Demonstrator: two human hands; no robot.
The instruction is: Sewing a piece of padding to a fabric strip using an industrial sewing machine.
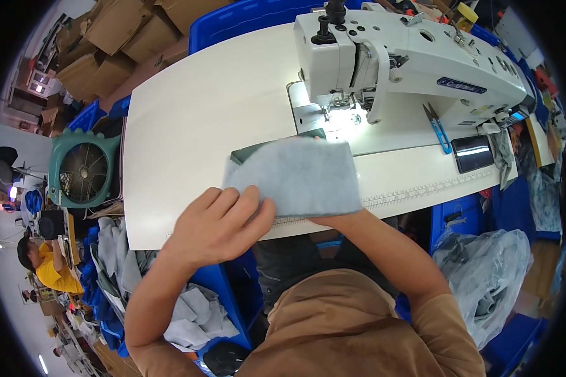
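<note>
Now, left hand [222,221] touches fabric [308,178]; right [333,220] beneath.

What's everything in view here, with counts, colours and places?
Grey cloth: one, light grey, table's near side
Green cloth: at least one, dark green, at the grey cloth's far edge
Table: one, white, centre
Sewing machine: one, white, upper right
Ruler strip: one, white, table's near edge
Scissors: one pair, blue-handled, right of centre
Phone: one, black, beside the scissors
Fan: one, green, left of table
Boxes: several, brown, upper left
Bins: several, blue, around the table
Cloth heaps: several, grey and blue, lower left
Plastic bag: one, clear, lower right
Co-worker: at least one, yellow shirt, far left
Left hand: one, bare, grey cloth's near left corner
Right hand: one, bare, mostly under the cloth
</note>
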